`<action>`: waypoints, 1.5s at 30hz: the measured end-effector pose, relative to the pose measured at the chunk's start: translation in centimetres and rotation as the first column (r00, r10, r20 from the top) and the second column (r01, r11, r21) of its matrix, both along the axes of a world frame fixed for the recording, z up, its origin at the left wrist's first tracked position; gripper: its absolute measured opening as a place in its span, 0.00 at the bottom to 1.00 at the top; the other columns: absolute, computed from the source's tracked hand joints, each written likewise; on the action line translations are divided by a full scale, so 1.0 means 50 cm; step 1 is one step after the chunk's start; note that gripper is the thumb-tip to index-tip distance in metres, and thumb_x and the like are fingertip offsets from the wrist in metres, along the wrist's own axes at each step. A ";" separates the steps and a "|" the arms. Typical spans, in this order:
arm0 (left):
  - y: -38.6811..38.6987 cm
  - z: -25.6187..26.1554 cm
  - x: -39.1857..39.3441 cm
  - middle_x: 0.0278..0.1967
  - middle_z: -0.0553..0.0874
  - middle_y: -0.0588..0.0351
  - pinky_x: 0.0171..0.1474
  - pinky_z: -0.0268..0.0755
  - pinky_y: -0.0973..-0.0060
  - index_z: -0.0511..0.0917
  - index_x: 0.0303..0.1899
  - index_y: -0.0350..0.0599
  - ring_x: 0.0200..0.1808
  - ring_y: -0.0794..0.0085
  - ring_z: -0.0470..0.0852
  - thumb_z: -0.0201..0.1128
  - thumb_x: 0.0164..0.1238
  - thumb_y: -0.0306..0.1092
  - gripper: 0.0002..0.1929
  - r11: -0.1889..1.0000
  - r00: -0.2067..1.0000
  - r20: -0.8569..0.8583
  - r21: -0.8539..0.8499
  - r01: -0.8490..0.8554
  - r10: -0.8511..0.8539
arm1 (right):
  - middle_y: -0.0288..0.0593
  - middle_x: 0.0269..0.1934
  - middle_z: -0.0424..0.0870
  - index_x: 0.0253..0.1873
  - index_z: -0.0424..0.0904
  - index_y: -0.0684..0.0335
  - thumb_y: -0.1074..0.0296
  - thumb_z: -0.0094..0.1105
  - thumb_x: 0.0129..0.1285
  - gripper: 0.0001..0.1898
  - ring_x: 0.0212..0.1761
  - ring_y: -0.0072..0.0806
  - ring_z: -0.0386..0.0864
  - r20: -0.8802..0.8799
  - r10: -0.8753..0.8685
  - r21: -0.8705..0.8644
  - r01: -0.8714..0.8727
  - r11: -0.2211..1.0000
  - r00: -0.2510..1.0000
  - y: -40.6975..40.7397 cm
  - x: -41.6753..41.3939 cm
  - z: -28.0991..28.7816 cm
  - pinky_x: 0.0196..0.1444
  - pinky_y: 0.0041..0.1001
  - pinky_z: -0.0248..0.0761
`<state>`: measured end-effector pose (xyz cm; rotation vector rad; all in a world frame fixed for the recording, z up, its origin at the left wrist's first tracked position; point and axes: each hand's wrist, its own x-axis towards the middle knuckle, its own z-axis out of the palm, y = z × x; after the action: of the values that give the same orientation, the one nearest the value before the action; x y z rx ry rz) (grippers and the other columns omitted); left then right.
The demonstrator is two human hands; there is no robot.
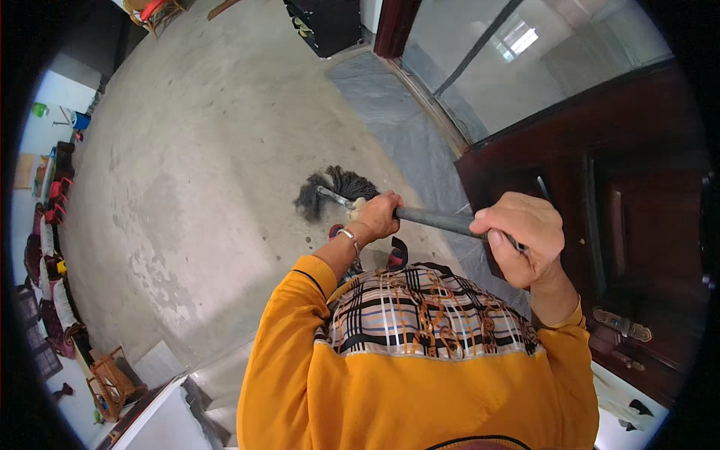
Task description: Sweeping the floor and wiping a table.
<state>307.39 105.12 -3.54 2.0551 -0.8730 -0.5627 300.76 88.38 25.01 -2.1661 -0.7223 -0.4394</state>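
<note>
A mop with a dark, stringy head (351,183) rests on the concrete floor (185,140) ahead of my feet. Its grey handle (433,218) slants from the head up towards my right side. Low on that handle, my left hand (381,215) is wrapped around it, a silver bangle on the wrist. My right hand (526,239) grips the upper end, close to the dark wooden door. Pale cloth or cord shows on the handle just below my left hand. Part of the mop head is blurred. My shoes show partly beneath my patterned top.
The dark red wooden door (647,225) stands close on the right, by a glass panel (540,45) and grey marble strip (388,118). A black rack (329,25) stands at the top. Wicker chairs (112,377) and sofas with cushions line the left. Steps (219,377) lie lower left.
</note>
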 end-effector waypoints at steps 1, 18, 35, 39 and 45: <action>0.013 0.001 0.016 0.37 0.79 0.48 0.43 0.72 0.58 0.76 0.37 0.46 0.42 0.48 0.78 0.61 0.48 0.25 0.12 1.000 1.000 0.000 -0.013 -0.016 0.016 | 0.46 0.25 0.81 0.38 0.78 0.72 0.83 0.53 0.46 0.12 0.19 0.33 0.76 -0.022 -0.019 0.002 0.020 1.000 1.000 0.015 0.021 0.002 0.22 0.27 0.68; -0.054 0.238 0.113 0.36 0.84 0.44 0.47 0.73 0.60 0.79 0.40 0.41 0.44 0.49 0.81 0.65 0.49 0.35 0.15 0.935 0.940 -0.125 -0.208 0.287 -0.317 | 0.45 0.21 0.74 0.46 0.78 0.67 0.68 0.46 0.59 0.14 0.19 0.24 0.65 0.432 -0.530 -0.096 0.621 0.778 0.730 0.105 0.048 0.220 0.23 0.25 0.58; 0.221 -0.030 0.279 0.36 0.84 0.43 0.47 0.73 0.58 0.80 0.35 0.40 0.43 0.48 0.81 0.56 0.46 0.27 0.12 0.960 0.990 -0.135 0.271 0.072 -0.037 | 0.47 0.34 0.84 0.40 0.78 0.71 0.80 0.53 0.58 0.07 0.32 0.30 0.81 -0.242 -0.355 0.021 0.371 0.929 0.903 0.150 0.178 -0.058 0.35 0.23 0.72; 0.232 0.022 0.309 0.37 0.84 0.43 0.47 0.73 0.58 0.81 0.37 0.41 0.43 0.48 0.81 0.57 0.47 0.27 0.13 0.911 0.972 -0.235 0.398 0.108 -0.013 | 0.43 0.36 0.84 0.42 0.79 0.69 0.77 0.53 0.62 0.07 0.35 0.25 0.80 -0.445 -0.463 -0.017 0.510 0.860 0.767 0.109 0.143 -0.077 0.37 0.22 0.72; 0.091 0.117 0.300 0.33 0.84 0.44 0.45 0.74 0.57 0.82 0.38 0.44 0.40 0.48 0.82 0.60 0.48 0.30 0.12 0.971 0.988 -0.044 0.182 0.154 -0.148 | 0.46 0.33 0.82 0.41 0.77 0.69 0.79 0.45 0.63 0.09 0.29 0.24 0.78 -0.292 -0.659 0.209 0.719 0.663 0.693 0.001 0.073 0.018 0.31 0.22 0.72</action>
<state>322.41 109.68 2.32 2.1519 -0.9972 -0.7817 304.40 88.43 25.92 -2.0693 0.3238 -0.6672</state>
